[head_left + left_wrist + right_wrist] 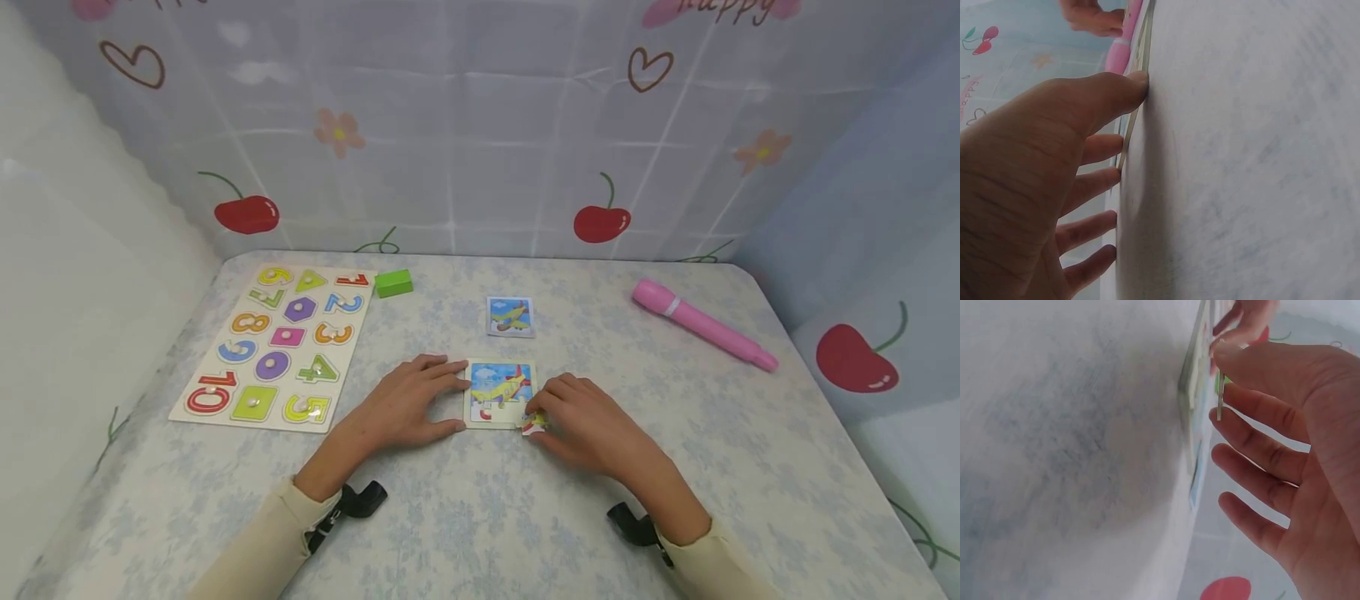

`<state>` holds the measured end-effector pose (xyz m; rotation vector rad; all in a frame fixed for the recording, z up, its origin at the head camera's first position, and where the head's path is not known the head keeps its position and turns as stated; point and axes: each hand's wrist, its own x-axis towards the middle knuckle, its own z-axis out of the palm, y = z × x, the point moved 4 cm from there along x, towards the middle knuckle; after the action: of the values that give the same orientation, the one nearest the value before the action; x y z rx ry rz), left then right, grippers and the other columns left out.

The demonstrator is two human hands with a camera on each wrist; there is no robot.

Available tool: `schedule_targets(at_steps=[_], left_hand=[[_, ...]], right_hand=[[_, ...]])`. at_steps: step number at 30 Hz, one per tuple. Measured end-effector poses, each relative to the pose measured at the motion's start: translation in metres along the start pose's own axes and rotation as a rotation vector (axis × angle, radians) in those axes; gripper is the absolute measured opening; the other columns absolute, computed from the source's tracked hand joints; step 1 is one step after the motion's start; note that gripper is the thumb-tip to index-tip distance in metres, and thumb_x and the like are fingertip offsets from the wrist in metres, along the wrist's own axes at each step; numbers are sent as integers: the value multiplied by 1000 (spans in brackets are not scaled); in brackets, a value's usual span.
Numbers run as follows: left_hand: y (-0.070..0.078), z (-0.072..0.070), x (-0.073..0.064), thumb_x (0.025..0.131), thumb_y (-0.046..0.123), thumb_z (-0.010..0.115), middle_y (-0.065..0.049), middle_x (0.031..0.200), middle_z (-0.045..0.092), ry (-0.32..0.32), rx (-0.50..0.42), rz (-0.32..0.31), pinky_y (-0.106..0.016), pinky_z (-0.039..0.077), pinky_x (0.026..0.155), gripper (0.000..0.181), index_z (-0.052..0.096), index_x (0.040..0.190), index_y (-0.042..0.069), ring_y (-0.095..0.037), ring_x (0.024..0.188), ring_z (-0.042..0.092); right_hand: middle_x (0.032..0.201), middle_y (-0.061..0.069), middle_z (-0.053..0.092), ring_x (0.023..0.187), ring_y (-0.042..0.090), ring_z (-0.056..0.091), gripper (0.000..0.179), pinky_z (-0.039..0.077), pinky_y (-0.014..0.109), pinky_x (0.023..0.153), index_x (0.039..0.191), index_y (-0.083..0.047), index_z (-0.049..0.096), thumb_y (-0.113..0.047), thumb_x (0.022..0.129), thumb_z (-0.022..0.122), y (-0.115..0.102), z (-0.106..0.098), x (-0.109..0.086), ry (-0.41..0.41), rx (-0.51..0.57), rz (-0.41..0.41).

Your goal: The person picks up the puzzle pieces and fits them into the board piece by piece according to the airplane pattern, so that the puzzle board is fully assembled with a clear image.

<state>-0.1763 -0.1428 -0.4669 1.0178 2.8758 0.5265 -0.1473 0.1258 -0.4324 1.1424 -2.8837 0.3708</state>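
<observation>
A small jigsaw board (501, 393) with an airplane picture lies in front of me, its lower right part bare of pieces. My left hand (412, 400) rests beside it with fingers spread, thumb and fingertips at the board's left edge. My right hand (588, 425) pinches a jigsaw piece (534, 424) between thumb and fingers over the board's lower right corner. In the right wrist view the piece (1220, 397) shows edge-on as a thin strip, with the other fingers loosely bent. Behind the board lies a matching airplane picture card (511, 317).
A number-and-shape peg board (277, 346) lies at the left, with a green block (393, 283) by its top right corner. At the right a pink stick-like object (705, 323) lies slanted. A printed curtain (450, 150) hangs behind the table.
</observation>
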Motion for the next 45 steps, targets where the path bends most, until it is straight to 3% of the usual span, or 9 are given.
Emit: schedule_targets(at_steps=[13, 22, 39, 45], left_hand=[[1, -2, 1, 96, 52, 79, 0, 165, 52, 4, -6, 8, -55, 46, 116, 60, 69, 146, 22, -31, 151, 47], [1, -1, 2, 96, 51, 79, -1, 164, 52, 3, -13, 11, -56, 46, 116, 59, 69, 145, 21, -31, 150, 47], [1, -3, 1, 95, 52, 79, -1, 164, 53, 7, -13, 9, -56, 47, 115, 59, 70, 144, 21, -31, 150, 48], [2, -3, 1, 95, 51, 80, -1, 164, 52, 2, -14, -1, -56, 46, 116, 59, 70, 145, 21, -31, 150, 48]], right_hand=[[114, -3, 69, 111, 20, 62, 33, 52, 47, 103, 117, -17, 77, -35, 92, 88, -4, 11, 27, -22, -6, -6], [113, -2, 69, 113, 23, 64, 27, 53, 49, 102, 114, -18, 76, -31, 94, 87, -9, 16, 38, -21, 8, -25], [105, -2, 66, 104, 22, 63, 18, 55, 44, 89, 108, -20, 79, -27, 93, 88, -13, 17, 42, -8, 19, -57], [111, -2, 69, 108, 21, 63, 24, 55, 45, 95, 114, -20, 80, -30, 93, 87, -8, 12, 34, -18, 17, -18]])
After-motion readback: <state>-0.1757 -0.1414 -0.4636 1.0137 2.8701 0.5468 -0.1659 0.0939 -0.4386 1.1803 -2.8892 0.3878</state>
